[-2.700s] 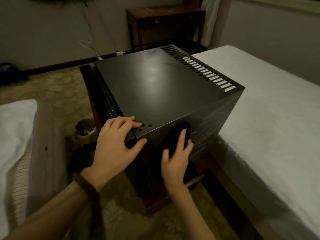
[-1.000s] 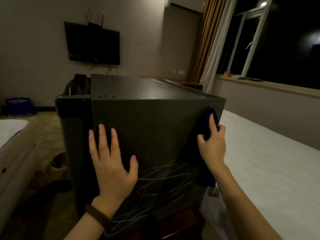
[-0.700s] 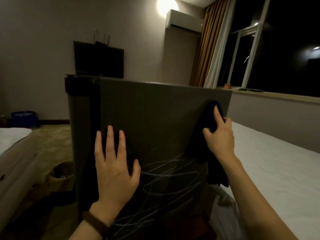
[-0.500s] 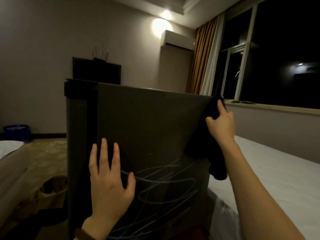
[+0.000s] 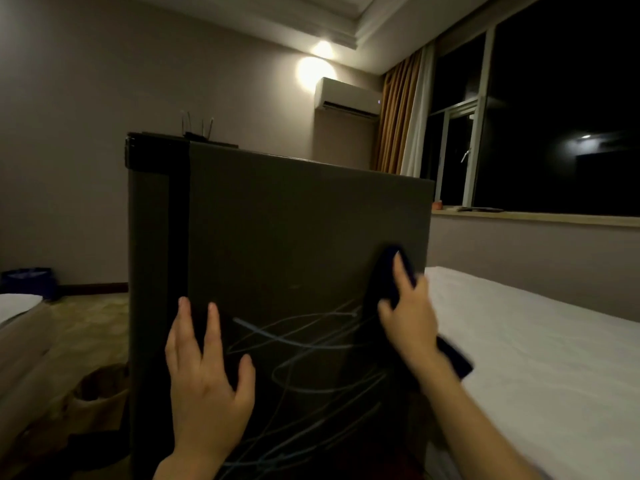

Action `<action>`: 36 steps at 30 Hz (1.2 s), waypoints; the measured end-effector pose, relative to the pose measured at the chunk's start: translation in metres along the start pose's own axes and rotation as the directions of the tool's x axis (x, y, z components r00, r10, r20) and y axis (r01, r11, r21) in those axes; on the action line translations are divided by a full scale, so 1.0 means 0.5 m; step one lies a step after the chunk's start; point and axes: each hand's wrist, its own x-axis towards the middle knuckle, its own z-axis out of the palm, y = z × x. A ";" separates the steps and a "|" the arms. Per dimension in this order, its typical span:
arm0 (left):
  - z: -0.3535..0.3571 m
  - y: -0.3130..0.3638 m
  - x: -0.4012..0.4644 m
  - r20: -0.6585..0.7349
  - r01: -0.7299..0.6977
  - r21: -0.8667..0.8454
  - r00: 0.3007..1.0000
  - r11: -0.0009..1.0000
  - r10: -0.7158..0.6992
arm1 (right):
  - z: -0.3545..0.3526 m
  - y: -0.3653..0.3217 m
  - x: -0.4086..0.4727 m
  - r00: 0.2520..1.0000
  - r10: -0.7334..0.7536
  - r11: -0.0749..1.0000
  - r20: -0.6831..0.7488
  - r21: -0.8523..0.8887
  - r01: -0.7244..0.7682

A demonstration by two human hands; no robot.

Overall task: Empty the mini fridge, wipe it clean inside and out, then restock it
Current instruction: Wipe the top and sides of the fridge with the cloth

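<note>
The dark grey mini fridge [image 5: 277, 230] fills the middle of the head view, its side panel facing me with pale scribbled streaks across the lower half. My left hand [image 5: 204, 382] lies flat against that panel low down, fingers straight and spread. My right hand [image 5: 408, 317] presses a dark blue cloth [image 5: 393, 271] against the panel near its right edge. A loose end of the cloth hangs below my wrist. The fridge door edge shows as a black strip at the left.
A bed with a white sheet [image 5: 540, 358] runs along the right of the fridge. Another bed edge [image 5: 20, 327] is at the left, with a brown bin [image 5: 100, 393] on the patterned floor beside the fridge. A window sill [image 5: 533, 216] lies behind.
My right hand slid the cloth down from the panel's top right corner to about mid-height. The view dropped lower, from above the fridge to facing its side. My left hand stays pressed on the panel.
</note>
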 end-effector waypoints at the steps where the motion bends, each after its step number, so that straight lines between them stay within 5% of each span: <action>1: 0.003 -0.002 -0.006 0.011 0.005 0.002 1.000 1.000 -0.005 | 0.024 0.013 -0.042 1.000 -0.016 1.000 0.016 -0.015 0.016; 10: 0.006 -0.008 -0.015 -0.045 0.043 -0.088 0.998 0.995 -0.048 | -0.045 0.065 0.106 0.983 0.152 0.982 -0.106 0.132 -0.137; 19: 0.015 -0.017 -0.021 -0.043 0.047 -0.143 0.998 0.989 -0.054 | 0.091 0.140 -0.110 0.966 0.249 0.968 0.066 0.006 -0.250; 26: 0.025 -0.027 -0.018 -0.120 -0.022 -0.058 0.993 0.998 0.014 | 0.015 0.014 0.019 0.994 0.105 0.985 -0.036 0.144 -0.099; 36: 0.040 -0.020 -0.022 -0.132 -0.011 -0.034 0.991 0.999 0.007 | 0.092 -0.021 -0.149 0.981 -0.190 0.982 0.049 0.020 0.189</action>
